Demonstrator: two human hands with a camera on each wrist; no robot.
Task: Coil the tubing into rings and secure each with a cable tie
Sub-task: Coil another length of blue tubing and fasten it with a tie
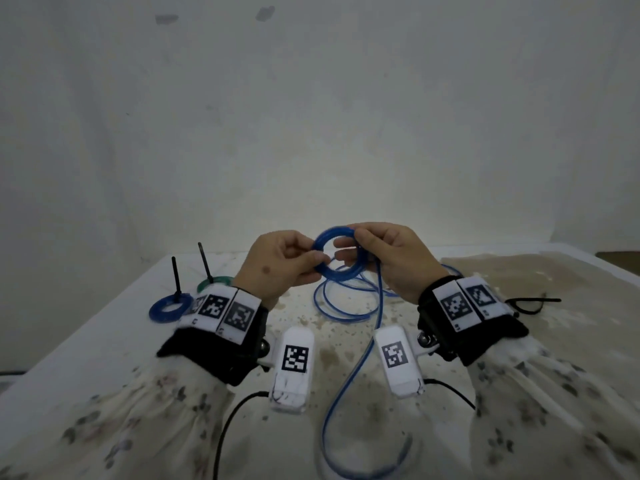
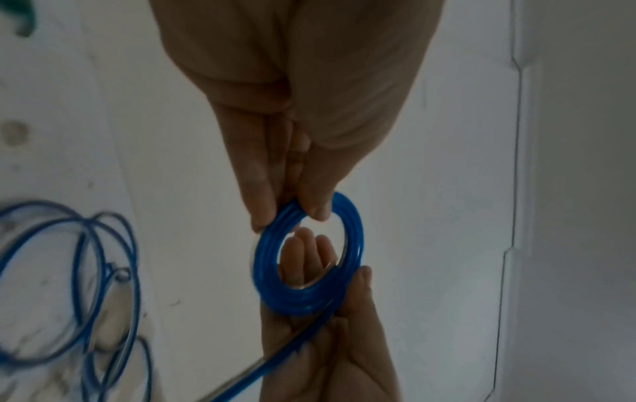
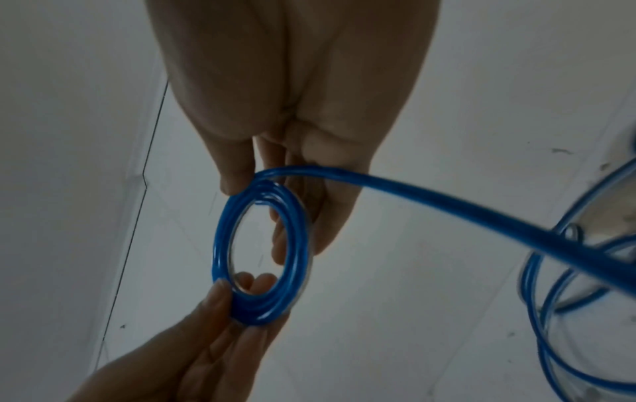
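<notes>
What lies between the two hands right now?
The blue tubing coil: left hand pinches one side, right hand the opposite side. Nothing else sits between them, clearest in the head view.

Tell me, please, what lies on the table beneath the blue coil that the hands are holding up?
Under the blue coil, loose blue tubing lies in wide loops on the table. The right hand hides the loops' far right part.

We see a plain, makeshift work corner rather than a fitted workshop: a bare whitewashed wall [image 1: 311,116] with scuffs, and a white counter [image 1: 104,341] speckled and stained brown, bearing loose blue tubing [image 1: 346,306] and tied rings [image 1: 169,306].
</notes>
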